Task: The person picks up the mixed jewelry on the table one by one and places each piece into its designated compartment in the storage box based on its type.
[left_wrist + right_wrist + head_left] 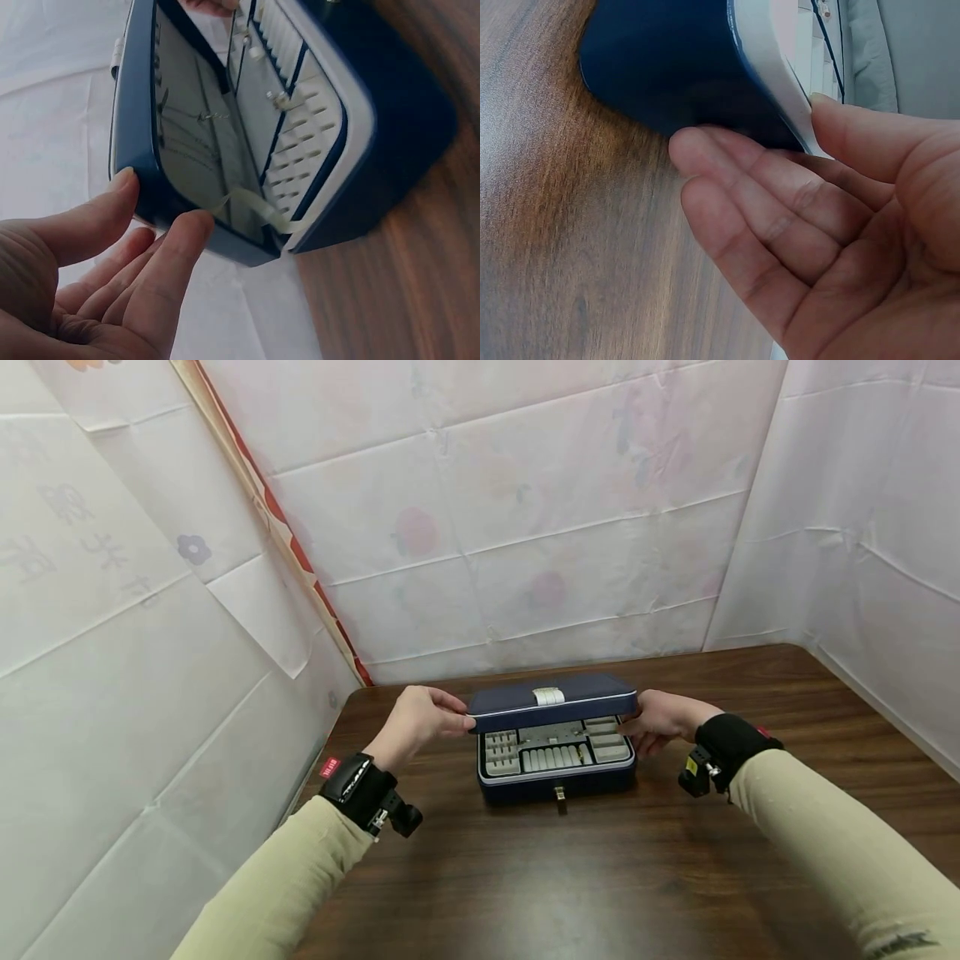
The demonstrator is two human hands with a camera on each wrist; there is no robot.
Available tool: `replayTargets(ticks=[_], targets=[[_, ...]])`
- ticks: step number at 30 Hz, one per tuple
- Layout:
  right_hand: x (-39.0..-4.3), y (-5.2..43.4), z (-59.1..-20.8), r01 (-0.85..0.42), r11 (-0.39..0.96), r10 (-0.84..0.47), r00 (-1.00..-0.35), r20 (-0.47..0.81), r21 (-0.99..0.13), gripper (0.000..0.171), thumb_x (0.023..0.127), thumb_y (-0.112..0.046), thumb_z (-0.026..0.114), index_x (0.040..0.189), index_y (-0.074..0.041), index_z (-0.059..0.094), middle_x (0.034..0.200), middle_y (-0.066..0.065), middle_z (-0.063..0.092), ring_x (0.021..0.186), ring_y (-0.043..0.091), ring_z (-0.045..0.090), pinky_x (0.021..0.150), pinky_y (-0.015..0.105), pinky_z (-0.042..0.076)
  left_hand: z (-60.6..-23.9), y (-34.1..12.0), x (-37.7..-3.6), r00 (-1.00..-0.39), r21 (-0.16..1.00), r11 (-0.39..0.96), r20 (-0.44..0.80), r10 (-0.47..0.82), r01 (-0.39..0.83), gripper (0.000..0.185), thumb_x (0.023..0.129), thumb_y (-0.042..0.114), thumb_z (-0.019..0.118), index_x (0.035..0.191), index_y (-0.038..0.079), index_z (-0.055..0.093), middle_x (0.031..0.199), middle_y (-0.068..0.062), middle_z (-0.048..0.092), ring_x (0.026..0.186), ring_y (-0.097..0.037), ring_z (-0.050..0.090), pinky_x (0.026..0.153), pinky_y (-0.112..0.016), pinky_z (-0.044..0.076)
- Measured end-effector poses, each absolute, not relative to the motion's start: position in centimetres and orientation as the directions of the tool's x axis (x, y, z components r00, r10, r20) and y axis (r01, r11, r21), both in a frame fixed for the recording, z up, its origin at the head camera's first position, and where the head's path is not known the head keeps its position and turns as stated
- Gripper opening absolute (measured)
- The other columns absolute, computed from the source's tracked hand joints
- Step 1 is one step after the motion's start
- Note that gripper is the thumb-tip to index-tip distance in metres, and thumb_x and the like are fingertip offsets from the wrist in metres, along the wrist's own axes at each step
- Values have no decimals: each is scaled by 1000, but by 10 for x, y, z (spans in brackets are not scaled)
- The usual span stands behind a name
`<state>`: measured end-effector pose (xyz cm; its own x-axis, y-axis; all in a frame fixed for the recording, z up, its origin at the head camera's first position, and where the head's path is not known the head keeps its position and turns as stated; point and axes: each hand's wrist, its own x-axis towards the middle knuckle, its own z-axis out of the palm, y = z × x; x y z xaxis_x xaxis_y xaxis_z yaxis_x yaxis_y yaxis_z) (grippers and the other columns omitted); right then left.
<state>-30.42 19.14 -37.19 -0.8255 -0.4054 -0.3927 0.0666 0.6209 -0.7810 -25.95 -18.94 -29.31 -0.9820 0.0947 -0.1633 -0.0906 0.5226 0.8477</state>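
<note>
A navy jewelry box with a pale rim stands on the table, its lid partly raised. My left hand pinches the lid's left front corner between thumb and index finger. Thin chains hang inside the lid in the left wrist view, and a cream ribbon joins lid and base. My right hand holds the base's right end, its thumb on the rim and fingers against the side. Ring rolls and small compartments fill the tray.
Under the box is a dark brown wooden table. White patterned sheets hang behind it and on both sides. A gold clasp sits on the box's front, and a white strap on the lid.
</note>
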Motion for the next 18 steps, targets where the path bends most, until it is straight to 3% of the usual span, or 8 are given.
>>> replayTargets(ticks=[8,18], targets=[[-304,191,-373,48,632,-407,-829,-384,-774,30,102,-18,62,116,8,65,88,12,72,81,25,74,74,41,61,-304,-188,-251,-991,819,571,-111,74,-49,25,84,16,85,105,7,76,94,-7,77,87,-20,76,82,-38,59],[-303,192,-372,29,640,-402,-838,-368,-767,23,102,-8,57,113,9,68,88,14,74,82,29,75,75,42,61,-320,-186,-243,-999,776,630,-18,39,11,23,80,17,88,99,10,78,92,-2,77,84,-15,72,76,-36,56]])
